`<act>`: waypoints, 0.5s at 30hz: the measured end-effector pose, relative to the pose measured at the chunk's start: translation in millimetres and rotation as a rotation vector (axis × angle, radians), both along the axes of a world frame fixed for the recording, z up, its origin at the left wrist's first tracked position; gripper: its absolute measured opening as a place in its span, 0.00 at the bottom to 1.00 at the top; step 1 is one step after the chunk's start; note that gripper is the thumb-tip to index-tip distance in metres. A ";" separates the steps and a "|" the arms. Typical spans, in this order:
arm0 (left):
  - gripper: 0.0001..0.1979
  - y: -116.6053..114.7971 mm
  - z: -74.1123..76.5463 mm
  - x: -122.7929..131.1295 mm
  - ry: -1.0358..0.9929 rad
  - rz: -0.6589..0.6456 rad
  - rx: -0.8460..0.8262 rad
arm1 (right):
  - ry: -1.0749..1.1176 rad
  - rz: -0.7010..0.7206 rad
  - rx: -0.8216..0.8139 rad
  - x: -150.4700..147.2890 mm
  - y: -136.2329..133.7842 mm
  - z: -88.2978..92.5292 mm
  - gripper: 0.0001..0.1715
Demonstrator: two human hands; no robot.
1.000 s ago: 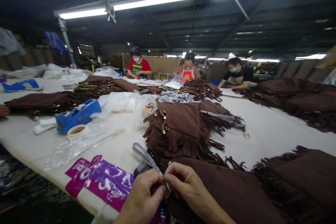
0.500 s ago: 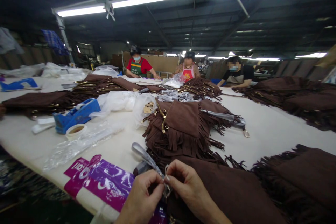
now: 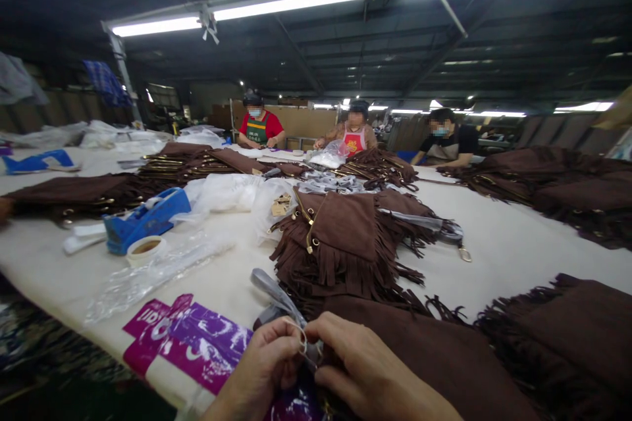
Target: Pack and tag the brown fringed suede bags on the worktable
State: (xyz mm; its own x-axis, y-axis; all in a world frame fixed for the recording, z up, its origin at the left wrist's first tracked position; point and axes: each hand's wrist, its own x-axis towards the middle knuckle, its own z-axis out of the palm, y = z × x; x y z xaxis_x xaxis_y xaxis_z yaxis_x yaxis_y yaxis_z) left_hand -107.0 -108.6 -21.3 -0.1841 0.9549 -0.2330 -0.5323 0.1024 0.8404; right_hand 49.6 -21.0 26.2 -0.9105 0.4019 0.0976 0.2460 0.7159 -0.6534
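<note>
My left hand (image 3: 269, 358) pinches a thin white string (image 3: 303, 339) that curves in a small loop between my fingertips. Right beside it, my right hand (image 3: 353, 358) has its thumb and index finger closed around the end of a strap (image 3: 279, 293) wrapped in grey plastic. Some of that end is hidden by my fingers. Beneath my hands lies a dark brown fringed suede bag (image 3: 419, 335). Purple printed plastic packaging (image 3: 207, 342) lies to the left, partly under my left hand.
Ahead is a pile of fringed bags (image 3: 345, 223) with gold zips. A blue tape dispenser (image 3: 145, 220) and a tape roll (image 3: 145, 248) stand left, near clear plastic (image 3: 148, 276). More brown bags (image 3: 567, 335) lie right. Several people work across the white table (image 3: 503, 237).
My left hand has drawn the string into a loop, a bit left and up. My right hand has turned, its back now more toward me. Across the table, the co-workers' hands have shifted.
</note>
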 end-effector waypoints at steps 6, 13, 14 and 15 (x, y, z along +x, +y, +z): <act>0.14 1.8 -1.7 -0.7 -0.171 0.032 0.002 | -0.224 0.003 0.196 3.9 5.7 1.6 0.18; 0.14 -1.2 -4.6 -5.4 -0.187 0.011 -0.004 | -0.183 -0.131 0.145 15.5 16.1 -17.8 0.15; 0.14 -1.7 -5.6 -6.3 -0.171 0.007 -0.006 | -0.118 -0.156 0.090 16.5 15.5 -16.1 0.14; 0.14 -2.1 -6.9 -6.8 -0.153 0.002 -0.002 | -0.049 -0.177 0.032 17.0 14.6 -13.5 0.13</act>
State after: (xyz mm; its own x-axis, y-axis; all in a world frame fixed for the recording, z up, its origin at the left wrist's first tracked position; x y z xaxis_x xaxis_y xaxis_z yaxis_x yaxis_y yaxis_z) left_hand -113.8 -110.7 -28.2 -0.1482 0.9541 -0.2604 -0.6543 0.1028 0.7492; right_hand 66.7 -6.4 12.7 -0.8299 0.5535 0.0697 0.4010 0.6788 -0.6151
